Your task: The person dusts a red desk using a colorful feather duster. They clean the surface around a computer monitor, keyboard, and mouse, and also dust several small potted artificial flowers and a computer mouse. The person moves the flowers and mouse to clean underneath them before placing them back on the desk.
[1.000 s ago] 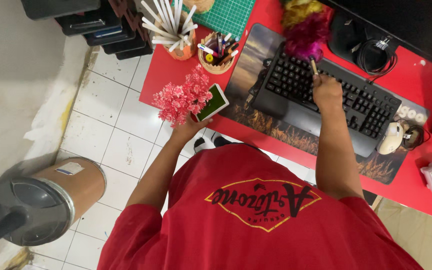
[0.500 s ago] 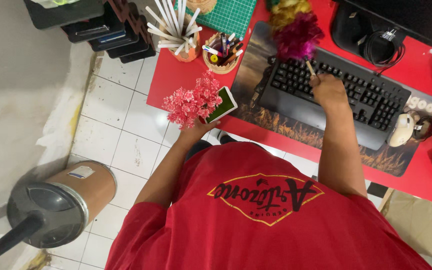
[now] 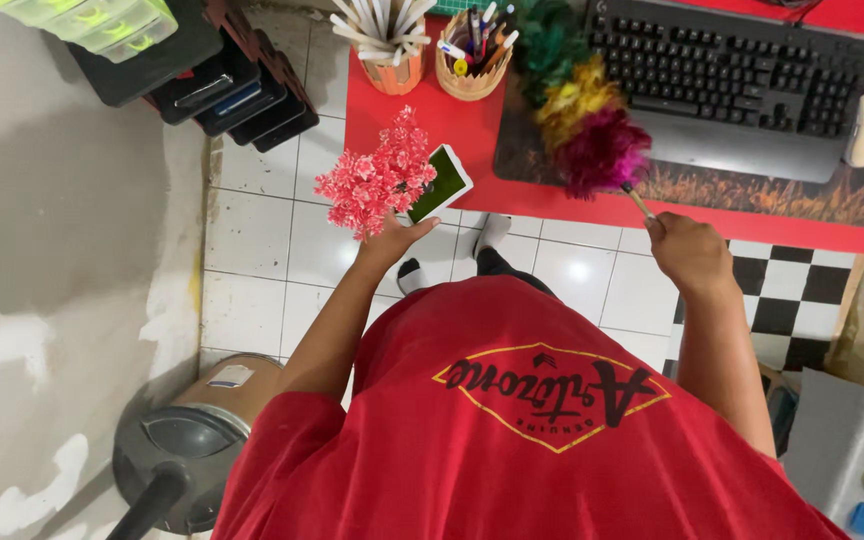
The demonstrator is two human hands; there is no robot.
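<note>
Red tabletop edge now under multicoloured feather duster: half a second back plumes brushed black keyboard, now off keys, over printed desk mat near front edge. Right hand fisted round thin wooden duster handle, pulled back past tabletop. Left hand wrapped round small white pot of pink artificial flowers, held clear above white floor tiles, same as before. Sweep looks shifted from keyboard to mat. Pen cups untouched.
</note>
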